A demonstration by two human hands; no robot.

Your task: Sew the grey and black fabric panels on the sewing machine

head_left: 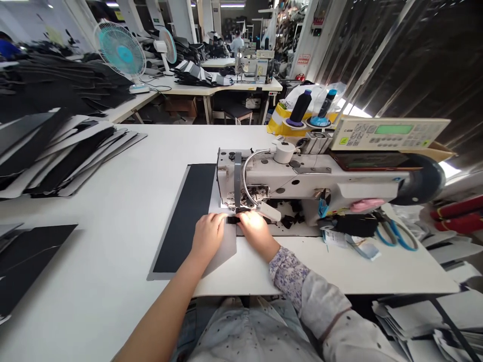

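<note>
My left hand (207, 234) lies flat, fingers together and stretched, on a long black fabric panel with a grey edge (184, 216) that runs under the sewing machine (302, 176). My right hand (254, 229) sits just right of it under the machine's lamp, fingers pressed down on a small black strip (234, 219) at the needle. The two hands nearly touch across that strip. Whether the right fingers pinch the strip or only hold it flat is not clear.
Stacks of black and grey panels (56, 151) lie at the left, another dark panel (26, 256) nearer. Blue-handled scissors (396, 234) and small black scraps lie right of the needle. Thread cones (302, 108) and a control panel (388, 133) stand behind the machine. Fans (121, 53) stand far back.
</note>
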